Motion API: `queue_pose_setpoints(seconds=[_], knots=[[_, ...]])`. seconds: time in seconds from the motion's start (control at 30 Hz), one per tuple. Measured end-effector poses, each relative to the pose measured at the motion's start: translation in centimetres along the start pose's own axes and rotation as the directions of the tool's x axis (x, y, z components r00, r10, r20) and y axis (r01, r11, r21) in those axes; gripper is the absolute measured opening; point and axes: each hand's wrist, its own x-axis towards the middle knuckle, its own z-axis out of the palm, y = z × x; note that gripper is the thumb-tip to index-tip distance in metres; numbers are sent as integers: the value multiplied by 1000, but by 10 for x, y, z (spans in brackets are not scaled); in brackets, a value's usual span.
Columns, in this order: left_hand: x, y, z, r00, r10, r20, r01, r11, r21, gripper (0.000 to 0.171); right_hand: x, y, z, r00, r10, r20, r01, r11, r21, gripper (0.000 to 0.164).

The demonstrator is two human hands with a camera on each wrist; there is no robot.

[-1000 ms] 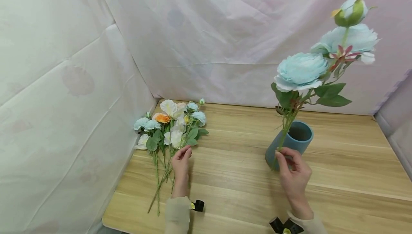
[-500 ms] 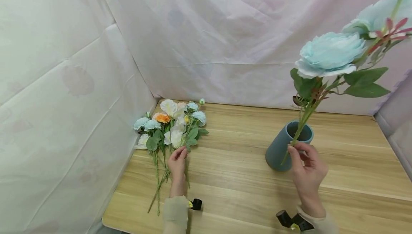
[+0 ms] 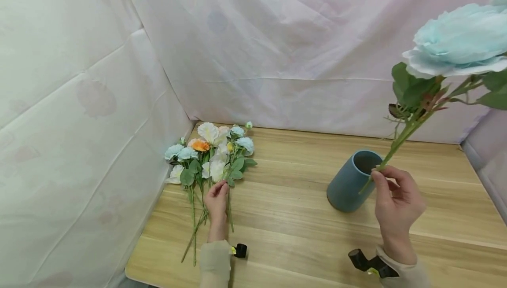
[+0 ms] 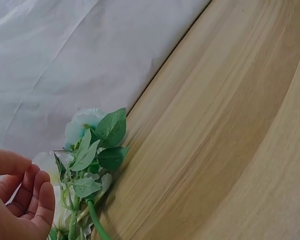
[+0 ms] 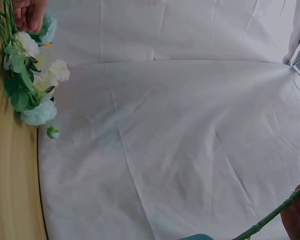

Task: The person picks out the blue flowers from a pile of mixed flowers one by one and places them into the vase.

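Observation:
My right hand [image 3: 399,200] pinches the green stem of a light-blue peony spray [image 3: 461,43] between thumb and fingers. Its bloom rises toward the upper right, partly cut off by the head view's edge. Below the fingers, the stem's short lower end overlaps the blue-grey vase [image 3: 343,186], outside its mouth. In the right wrist view the stem [image 5: 270,218] slants down toward the vase rim [image 5: 197,237]. My left hand [image 3: 216,201] hovers with loosely curled fingers at a pile of flowers [image 3: 218,169]; the left wrist view shows nothing between its fingers [image 4: 42,200].
The pile has white, light-blue and orange blooms, with bare stems [image 3: 194,235] pointing toward the table's front. Pale cloth [image 3: 277,59] hangs behind and to the left of the wooden table [image 3: 285,235]. Each wrist carries a small black camera mount [image 3: 240,250].
My right hand has moved right and slightly up with the peony spray, carrying its bloom partly out of the head view. My left hand has shifted slightly left beside the pile.

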Motion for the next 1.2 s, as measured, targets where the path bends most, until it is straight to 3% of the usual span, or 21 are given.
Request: queue_pose_setpoints(seconds=[0.13,0.27,0.5,0.67,0.8,1.0,1.2], knots=[[1,0,-1,996,83,-14,-80,989,122,18,6,4,-4,1000,-4,-28,6,998,66,9],[1,2,-2,987,163,7,-159,956,247,16,12,6,-6,998,-11,-55,18,992,124,9],[19,-32,-11,966,259,23,-252,908,336,14,25,-3,-2,995,-12,-99,27,989,148,10],[24,-38,-11,954,297,33,-286,874,394,14,30,-5,-3,994,-1,-112,19,986,163,8],[27,-40,-10,938,343,49,-326,828,455,14,31,-5,-3,993,7,-114,13,984,176,8],[30,-43,-8,910,407,80,-380,740,556,13,32,-2,-3,993,7,-115,11,987,159,9],[30,-46,-7,894,437,98,-396,671,627,16,38,3,-3,990,3,-139,15,991,131,11]])
